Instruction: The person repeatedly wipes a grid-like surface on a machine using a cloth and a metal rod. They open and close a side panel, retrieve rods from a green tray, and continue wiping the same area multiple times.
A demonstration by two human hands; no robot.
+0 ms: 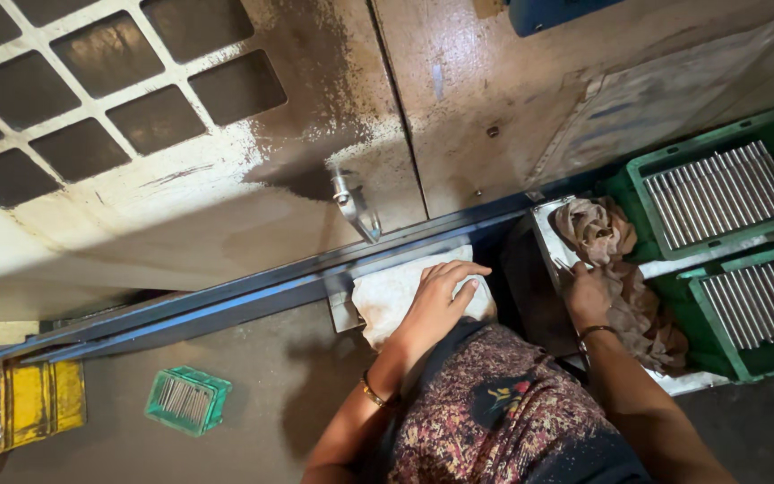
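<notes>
Your left hand [441, 296] lies flat and released, fingers spread, on a folded white cloth [396, 296] that sits on a small metal ledge just below the blue rail [253, 291] of the machine. Your right hand [589, 291] rests on a crumpled brownish rag [597, 229], fingers curled into its folds; you seem to grip the rag, though how tightly cannot be told. That rag spills across a metal tray [544, 220] to your right, with more of it bunched beside your wrist. Each wrist wears a thin bangle. Just beyond the rag stand two green crates [718, 157], one behind the other, each filled with metal rods [718, 193] laid side by side in a neat row. Above your hands rises the stained cream door of the machine [315, 134], with a grid of dark window panes [109, 99] at upper left and a small metal handle [351, 202] near the rail. On the floor to your left lies a small green basket [187, 400] of short pins, well apart from the cloth, and farther left a yellow bin [20, 403] holding more metal pieces.
</notes>
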